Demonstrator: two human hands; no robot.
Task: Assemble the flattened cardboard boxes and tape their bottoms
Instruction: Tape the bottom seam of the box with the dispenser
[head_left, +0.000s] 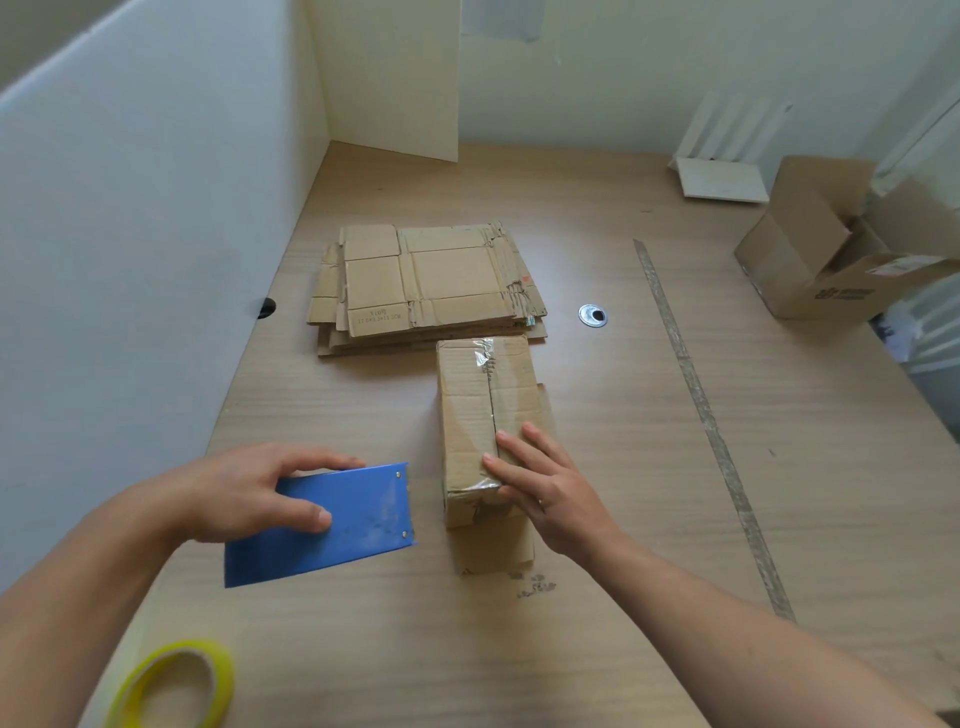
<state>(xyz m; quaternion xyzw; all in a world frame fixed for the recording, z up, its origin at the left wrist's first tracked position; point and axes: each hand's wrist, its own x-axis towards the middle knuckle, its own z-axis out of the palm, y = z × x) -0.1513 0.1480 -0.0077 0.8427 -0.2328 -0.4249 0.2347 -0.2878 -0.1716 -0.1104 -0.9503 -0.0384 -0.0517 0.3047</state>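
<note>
The taped brown cardboard box (488, 415), six o'clock of the flattened cardboard stack (426, 283), was pressed by straight right hand (550, 493) fingers; the blue tape cutter (343, 530) was gripped by left hand (244, 488) fingers. Uneven pressing could leave tape lifting.

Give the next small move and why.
Probably run the right hand along the box seam to press the clear tape flat: tape spans the seam, looks wrinkled at its far end, and the left hand holds the blue tape cutter beside it.
</note>
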